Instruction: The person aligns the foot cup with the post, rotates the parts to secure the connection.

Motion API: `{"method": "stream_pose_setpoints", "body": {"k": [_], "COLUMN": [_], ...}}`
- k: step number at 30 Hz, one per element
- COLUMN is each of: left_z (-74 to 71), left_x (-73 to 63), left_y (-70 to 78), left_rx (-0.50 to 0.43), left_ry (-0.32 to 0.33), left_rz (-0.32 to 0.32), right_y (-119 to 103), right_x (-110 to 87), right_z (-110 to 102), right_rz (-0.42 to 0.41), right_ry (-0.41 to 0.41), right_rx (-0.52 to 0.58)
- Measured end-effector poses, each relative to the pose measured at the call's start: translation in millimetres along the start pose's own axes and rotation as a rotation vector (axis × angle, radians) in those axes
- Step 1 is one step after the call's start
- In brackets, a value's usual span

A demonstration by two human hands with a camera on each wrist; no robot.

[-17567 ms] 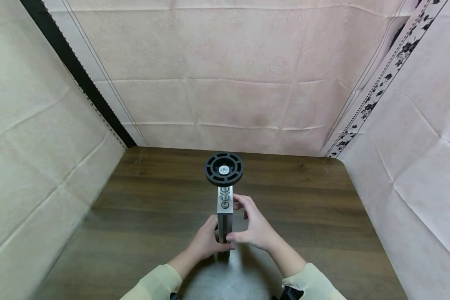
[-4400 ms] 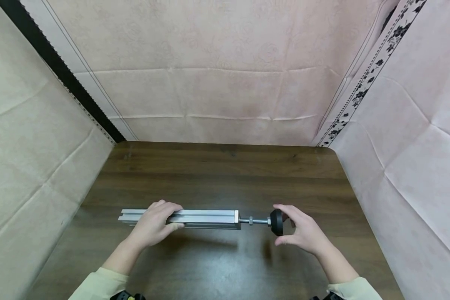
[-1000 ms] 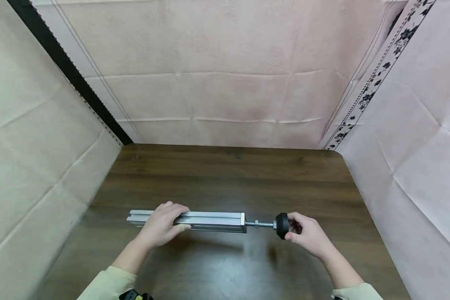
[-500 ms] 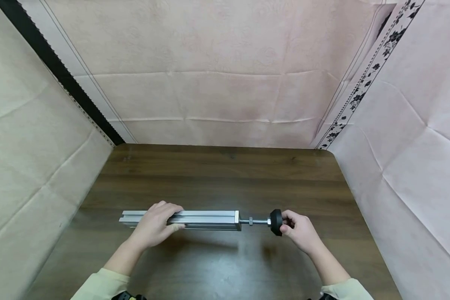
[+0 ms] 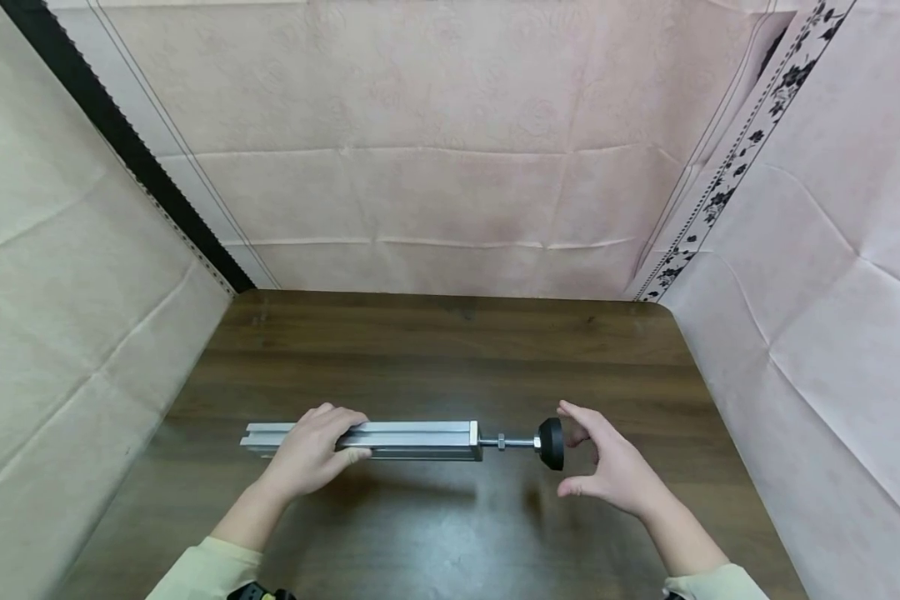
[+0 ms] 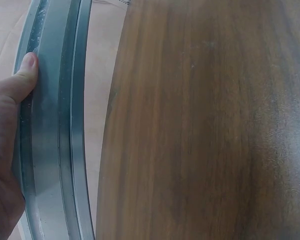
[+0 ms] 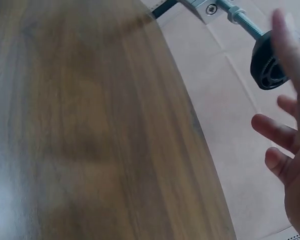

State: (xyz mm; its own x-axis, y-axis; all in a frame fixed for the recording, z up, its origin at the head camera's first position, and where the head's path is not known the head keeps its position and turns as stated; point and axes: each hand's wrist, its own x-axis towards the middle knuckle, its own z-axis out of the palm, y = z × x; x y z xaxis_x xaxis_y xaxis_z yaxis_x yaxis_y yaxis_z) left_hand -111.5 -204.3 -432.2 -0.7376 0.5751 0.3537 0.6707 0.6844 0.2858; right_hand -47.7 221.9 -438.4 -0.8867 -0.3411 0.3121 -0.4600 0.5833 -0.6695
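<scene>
A silver aluminium extrusion (image 5: 420, 439) is held level over the table, its shadow falling in front. From its right end a threaded rod (image 5: 519, 443) with nuts runs to a round black levelling foot (image 5: 551, 445). My left hand (image 5: 311, 450) grips the extrusion left of its middle; in the left wrist view the thumb presses along a slot of the extrusion (image 6: 50, 125). My right hand (image 5: 611, 467) is spread just right of the foot, thumb and fingers apart. The right wrist view shows its extended fingers and thumb around the slotted underside of the foot (image 7: 265, 62), not closed on it.
The brown wood-grain table (image 5: 420, 350) has rounded back corners. Pale cloth hangs behind it (image 5: 450, 192) and on both sides, with a black strip (image 5: 142, 158) at left and a floral border (image 5: 735, 175) at right.
Half a second ago my right fingers pinched the foot; now they have let go and spread. The left hand keeps its grip. Much earlier the extrusion stood upright, foot on top.
</scene>
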Motion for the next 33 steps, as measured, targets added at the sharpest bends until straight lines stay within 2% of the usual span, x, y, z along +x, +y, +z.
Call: {"method": "stream_pose_setpoints", "body": {"k": [3,5,9,13,20,29,33], "left_z": [1.4,2.1,3.1,3.5,1.6,2.4,3.5], "left_x": [0.2,0.1,0.1,0.4,0.7,-0.4,0.8], "left_y": [-0.3,0.2,1.6,2.8,3.9,5.9,5.1], "left_rx": [0.002,0.003,-0.001,-0.003,0.001,-0.003,-0.005], "left_ry": [-0.002,-0.001,0.006,0.014,0.013,-0.011,-0.004], "left_rz": [0.000,0.003,0.018,0.028,0.023,0.014,0.018], "right_y": [1.9,3.6,6.6,7.2,3.3,2.3,2.2], "right_x": [-2.2,-2.8,-2.5,-1.6,-2.2,-5.1,-2.9], "right_z": [0.8,1.8,3.8,4.6,3.8,6.1,5.7], "right_rz": [-0.095,-0.157,-0.240,-0.269,-0.218,-0.027,-0.011], "right_ry": [0.017,0.037,0.073,0.099,0.113,0.053,0.062], "right_rx": [-0.113,-0.149,-0.167,-0.171,-0.184,-0.029,0.028]}}
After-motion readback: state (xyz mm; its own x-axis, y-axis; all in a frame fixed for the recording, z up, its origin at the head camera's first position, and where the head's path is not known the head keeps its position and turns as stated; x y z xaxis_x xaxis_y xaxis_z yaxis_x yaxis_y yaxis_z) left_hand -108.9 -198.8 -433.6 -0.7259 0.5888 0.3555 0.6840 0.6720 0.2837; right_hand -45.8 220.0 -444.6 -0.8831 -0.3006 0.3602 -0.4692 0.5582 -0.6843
